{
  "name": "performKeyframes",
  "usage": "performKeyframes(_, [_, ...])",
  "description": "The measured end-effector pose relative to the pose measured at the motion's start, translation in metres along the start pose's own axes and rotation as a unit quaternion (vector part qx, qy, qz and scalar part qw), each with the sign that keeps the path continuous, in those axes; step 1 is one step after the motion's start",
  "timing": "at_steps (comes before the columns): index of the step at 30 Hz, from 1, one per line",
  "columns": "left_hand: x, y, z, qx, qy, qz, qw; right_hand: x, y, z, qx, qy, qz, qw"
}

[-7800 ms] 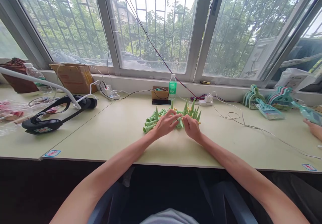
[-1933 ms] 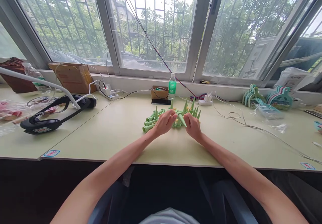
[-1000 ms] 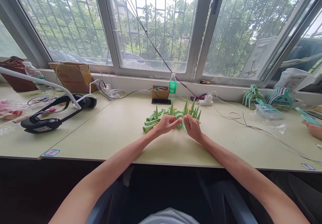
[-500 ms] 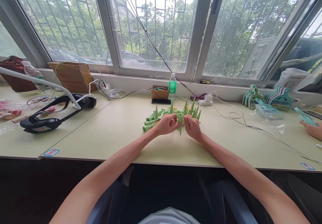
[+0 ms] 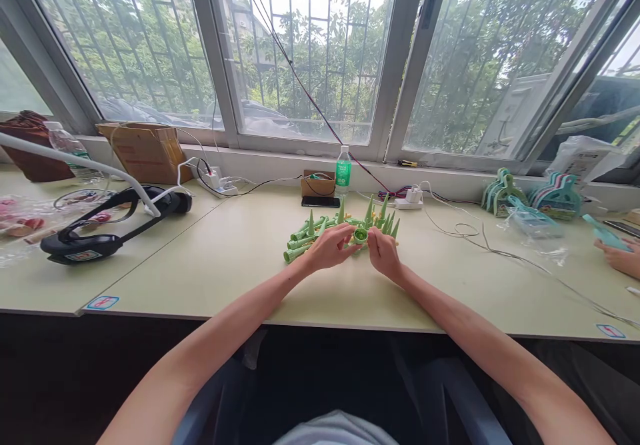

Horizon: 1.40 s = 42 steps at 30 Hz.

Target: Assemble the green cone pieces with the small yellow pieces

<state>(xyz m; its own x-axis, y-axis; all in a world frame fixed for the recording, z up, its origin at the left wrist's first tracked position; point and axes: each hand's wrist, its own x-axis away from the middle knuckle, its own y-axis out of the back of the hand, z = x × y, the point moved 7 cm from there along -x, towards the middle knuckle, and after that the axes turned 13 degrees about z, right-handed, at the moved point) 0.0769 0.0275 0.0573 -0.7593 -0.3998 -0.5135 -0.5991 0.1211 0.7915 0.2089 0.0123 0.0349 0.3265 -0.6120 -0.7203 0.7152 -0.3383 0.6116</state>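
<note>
A small green plastic tube piece [image 5: 361, 236] is held between my two hands, its round open end facing me. My left hand [image 5: 330, 246] grips its left side, with the thumb below. On the other side my right hand [image 5: 384, 253] has its fingers curled in against the piece. Just behind the hands lies a cluster of light green plastic parts: hollow tubes [image 5: 296, 253] to the left and upright pointed cones [image 5: 369, 212] at the back and right. Small yellow bits show among them. My hands hide part of the cluster.
Behind the cluster are a dark phone [image 5: 321, 202], a small cardboard box [image 5: 318, 184] and a water bottle [image 5: 343, 169]. A black headset [image 5: 115, 225] lies left. White cables [image 5: 493, 252] cross the right side, near another person's hand [image 5: 620, 256].
The green piece has tipped, so its open end now faces me and the point that hung below it no longer shows. My left hand's fingers have extended a little around it.
</note>
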Motion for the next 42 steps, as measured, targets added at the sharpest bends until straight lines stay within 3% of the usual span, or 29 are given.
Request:
performKeyframes(29, [0.0081,0.0014,-0.0025,-0.180,-0.051,-0.024,0.982,-0.0018,-0.0023,0.0067,0.013,0.020,0.012,1.000])
performKeyframes(34, [0.0073,0.0040,-0.0015,-0.153,-0.038,-0.054,0.986,-0.0024,-0.0023,0.0075,0.011,0.017,0.007,1.000])
performKeyframes(42, [0.0050,0.0086,0.0059,-0.011,0.032,-0.096,0.995,-0.0026,0.0012,0.0077,0.011,0.005,-0.025,1.000])
